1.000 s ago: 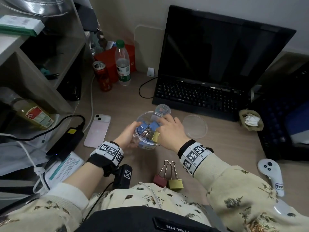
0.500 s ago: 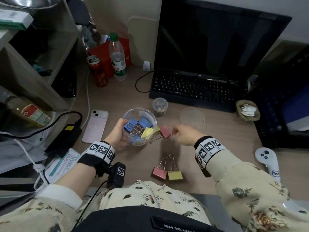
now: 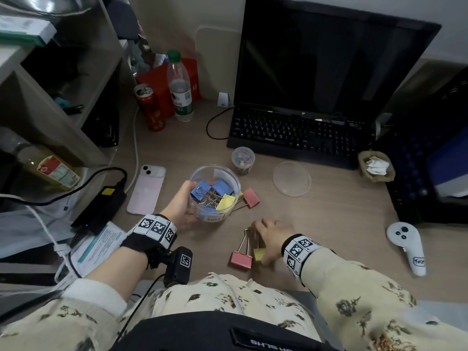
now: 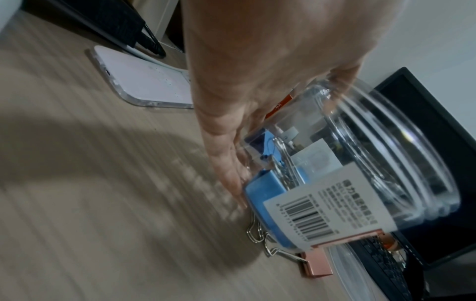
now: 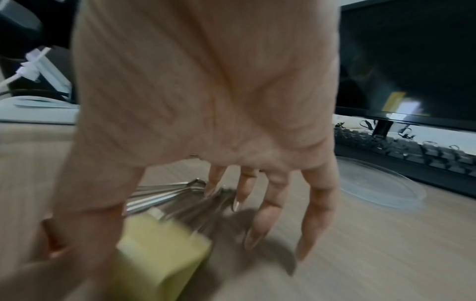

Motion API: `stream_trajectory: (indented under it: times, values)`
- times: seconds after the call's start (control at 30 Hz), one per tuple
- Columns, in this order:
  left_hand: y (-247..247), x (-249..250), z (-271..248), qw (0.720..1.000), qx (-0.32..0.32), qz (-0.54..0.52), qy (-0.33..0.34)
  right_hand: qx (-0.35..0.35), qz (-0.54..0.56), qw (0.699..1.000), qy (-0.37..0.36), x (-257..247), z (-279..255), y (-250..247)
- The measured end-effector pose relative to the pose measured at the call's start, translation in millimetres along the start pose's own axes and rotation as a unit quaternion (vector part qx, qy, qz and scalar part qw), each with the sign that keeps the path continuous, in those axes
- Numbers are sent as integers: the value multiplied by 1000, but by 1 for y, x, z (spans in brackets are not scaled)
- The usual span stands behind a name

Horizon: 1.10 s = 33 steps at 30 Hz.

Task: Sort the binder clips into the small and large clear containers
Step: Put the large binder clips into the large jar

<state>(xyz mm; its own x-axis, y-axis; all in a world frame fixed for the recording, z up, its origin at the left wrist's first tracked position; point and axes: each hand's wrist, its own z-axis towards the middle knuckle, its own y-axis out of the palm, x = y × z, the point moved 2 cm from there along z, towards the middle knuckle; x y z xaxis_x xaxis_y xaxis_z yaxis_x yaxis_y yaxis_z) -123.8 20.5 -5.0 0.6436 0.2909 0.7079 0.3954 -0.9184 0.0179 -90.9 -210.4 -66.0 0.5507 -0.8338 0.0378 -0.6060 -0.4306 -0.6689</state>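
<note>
Blue and yellow clips [image 3: 215, 191] are being shown in the clear container [image 3: 235, 183]; pink clips [image 3: 241, 259] and a floral cream sleeve [image 3: 354, 295] are being seen.

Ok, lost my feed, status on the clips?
Left hand holds big tub. Right hand closing on yellow clip; grip unclear. Pink clip alongside, another by tub.

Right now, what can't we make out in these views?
- Head view: what fills the small clear lidded container is too small to identify.
- Right wrist view: the right hand reaches over the yellow binder clip; motion blur hides whether the grip has closed.
- Left wrist view: the left hand and barcode label cover much of the large clear round container, so its clips can't be counted.
</note>
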Motion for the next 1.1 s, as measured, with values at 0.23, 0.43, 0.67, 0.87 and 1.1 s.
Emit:
stream_trajectory:
  times: [0.23,0.43,0.67,0.87,1.1]
  values:
    - [4,2,-6,1000,-9,12,4,135,84,986,52,25,0,-9]
    - [6,1,-4,1000,-16,10,1,141,106,981,76,26,3,-7]
    - [13,5,-9,999,-37,12,5,108,122,982,96,30,5,1]
    - [13,5,-6,999,-34,-13,-1,215,298,923,113,42,-5,-36]
    - [15,4,-1,1000,-15,7,-7,383,553,737,-68,21,-50,-123]
